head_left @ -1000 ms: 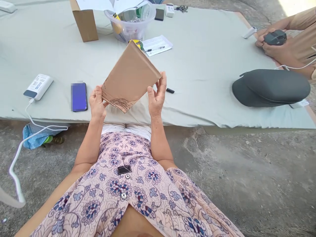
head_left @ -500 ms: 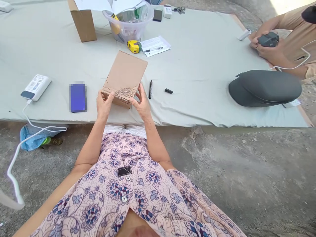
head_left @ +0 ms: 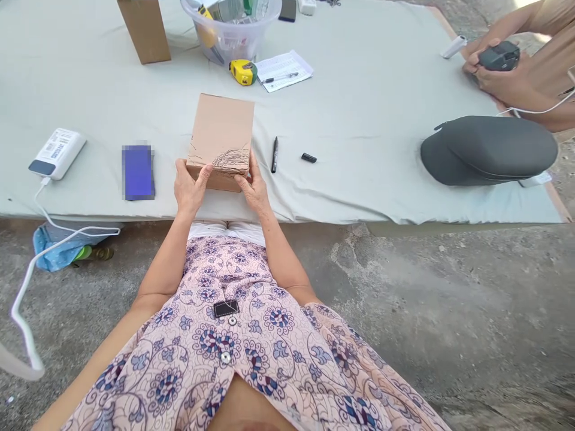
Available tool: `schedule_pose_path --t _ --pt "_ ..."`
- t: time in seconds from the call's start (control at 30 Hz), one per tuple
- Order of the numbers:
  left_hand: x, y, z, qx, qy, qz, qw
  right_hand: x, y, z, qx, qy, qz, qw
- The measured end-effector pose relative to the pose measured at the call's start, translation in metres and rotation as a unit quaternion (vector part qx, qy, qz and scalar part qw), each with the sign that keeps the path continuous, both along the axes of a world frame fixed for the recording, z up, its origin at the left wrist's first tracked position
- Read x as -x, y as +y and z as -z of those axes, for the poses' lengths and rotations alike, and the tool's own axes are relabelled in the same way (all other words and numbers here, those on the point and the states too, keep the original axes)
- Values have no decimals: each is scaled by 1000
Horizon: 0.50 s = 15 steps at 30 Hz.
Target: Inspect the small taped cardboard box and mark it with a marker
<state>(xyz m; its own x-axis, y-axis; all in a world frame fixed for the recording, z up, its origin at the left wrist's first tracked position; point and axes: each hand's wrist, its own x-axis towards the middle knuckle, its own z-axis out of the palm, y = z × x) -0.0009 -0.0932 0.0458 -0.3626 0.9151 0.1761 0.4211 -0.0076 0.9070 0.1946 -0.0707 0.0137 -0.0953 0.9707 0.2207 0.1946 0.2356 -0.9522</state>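
A brown cardboard box with black drawn lines near its front edge lies on the cloth-covered table. My left hand grips its front left corner, thumb on the front edge. At the front right corner my right hand holds it, thumb on the front and fingers along the side. To the right of the box lie a black marker and, apart from it, a black cap. A purple-blue rectangular item, pixelated, is left of my left hand.
A yellow tape measure, paper sheets, a plastic basket and another carton stand beyond. A white power bank sits left, a black case right. Another person's hands hold a dark object.
The box has turned so that its sides now run nearly straight away from me, its far end swinging left. Both hands stay on it. The view has shifted slightly.
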Motion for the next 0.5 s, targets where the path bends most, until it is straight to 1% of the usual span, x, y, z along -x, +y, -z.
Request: schedule_pose_path --t 0.13,0.23,0.3,0.37,0.43,0.5 --pt "7 5 14 -33 22 5 999 0 0 4 -5 7 3 1000" --pt "13 7 19 -56 35 35 997 4 0 7 -13 0 13 1000" --pt "14 5 17 -66 39 67 995 6 -1 5 -15 -11 25 1000" --pt "14 2 11 -67 43 95 992 6 -3 0 -22 -12 44 999" --pt "11 -2 3 -75 39 111 990 5 -7 -11 -34 -11 64 997" --pt "8 -6 -6 -98 21 111 989 2 -13 -26 -48 -24 69 996"
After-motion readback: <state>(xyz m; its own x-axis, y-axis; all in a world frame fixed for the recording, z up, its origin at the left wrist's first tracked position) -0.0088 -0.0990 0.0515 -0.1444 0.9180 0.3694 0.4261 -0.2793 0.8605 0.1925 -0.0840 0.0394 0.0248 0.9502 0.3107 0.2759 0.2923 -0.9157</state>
